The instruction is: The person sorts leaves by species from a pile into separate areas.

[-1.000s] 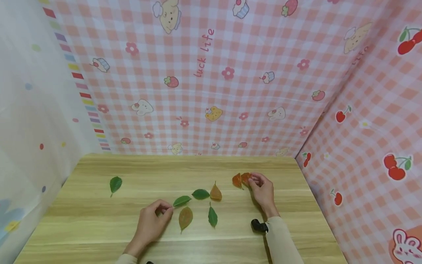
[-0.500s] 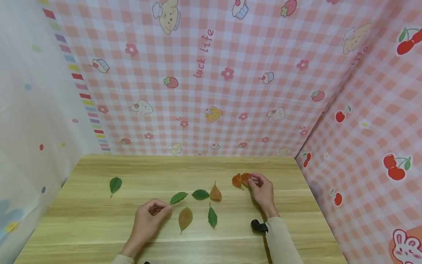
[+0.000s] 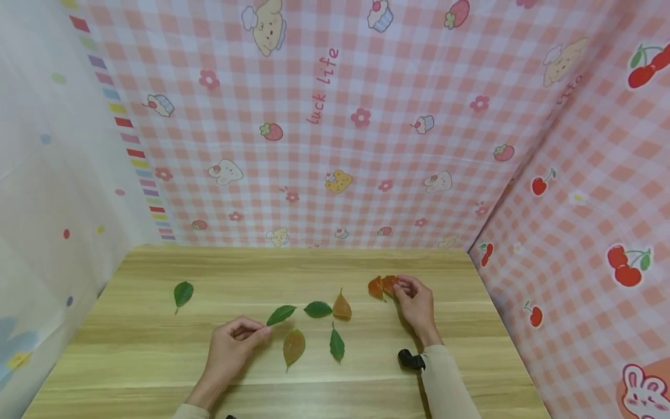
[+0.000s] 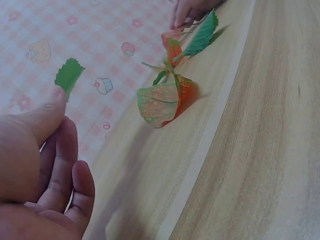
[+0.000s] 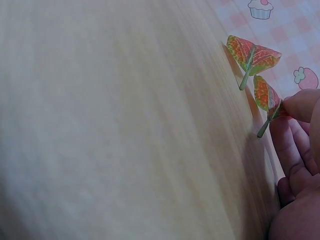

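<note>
Between thumb and fingers, my left hand point(image 3: 230, 352) pinches the near end of a green leaf point(image 3: 281, 315); the left wrist view shows that leaf point(image 4: 69, 75) raised off the table. At the right, my right hand point(image 3: 417, 305) pinches the edge of an orange-red leaf point(image 3: 389, 284). A second orange-red leaf point(image 3: 375, 287) lies just left of it, and both show veins and stems in the right wrist view. Around the middle are another green leaf point(image 3: 317, 309), a yellow-brown leaf point(image 3: 342, 306), a narrow green leaf point(image 3: 337, 345) and a brownish leaf point(image 3: 294, 347).
A single green leaf point(image 3: 183, 294) lies apart at the table's far left. The wooden table point(image 3: 131, 361) is bounded by a pink checked cloth point(image 3: 335, 139) at the back and right and a white cloth at the left. A black device point(image 3: 410, 359) sits at the right wrist.
My left hand has drawn slightly left, and the green leaf has moved left with it, away from the neighbouring green leaf. The right hand and orange-red leaves have stayed nearly still.
</note>
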Demonstrator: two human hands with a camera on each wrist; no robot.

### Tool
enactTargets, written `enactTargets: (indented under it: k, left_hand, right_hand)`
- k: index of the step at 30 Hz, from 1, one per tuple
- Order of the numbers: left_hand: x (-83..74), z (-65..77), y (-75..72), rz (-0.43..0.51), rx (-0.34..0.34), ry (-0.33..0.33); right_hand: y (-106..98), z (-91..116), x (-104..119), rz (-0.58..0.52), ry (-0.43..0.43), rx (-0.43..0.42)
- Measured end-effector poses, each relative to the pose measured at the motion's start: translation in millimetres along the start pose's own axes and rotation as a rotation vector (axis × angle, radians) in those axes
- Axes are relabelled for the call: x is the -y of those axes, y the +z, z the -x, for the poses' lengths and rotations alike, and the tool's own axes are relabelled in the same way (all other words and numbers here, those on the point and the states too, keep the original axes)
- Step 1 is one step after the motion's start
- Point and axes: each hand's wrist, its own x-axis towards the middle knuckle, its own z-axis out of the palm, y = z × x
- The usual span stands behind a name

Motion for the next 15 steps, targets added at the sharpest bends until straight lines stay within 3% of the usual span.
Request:
enactTargets:
  k: [15]
  left_hand:
    - [0.3,-2.2,-1.7,-0.018,-0.093,-0.027]
  right_hand:
    - [-1.7,-0.6,-3.1,0.004,0.003,-0.003]
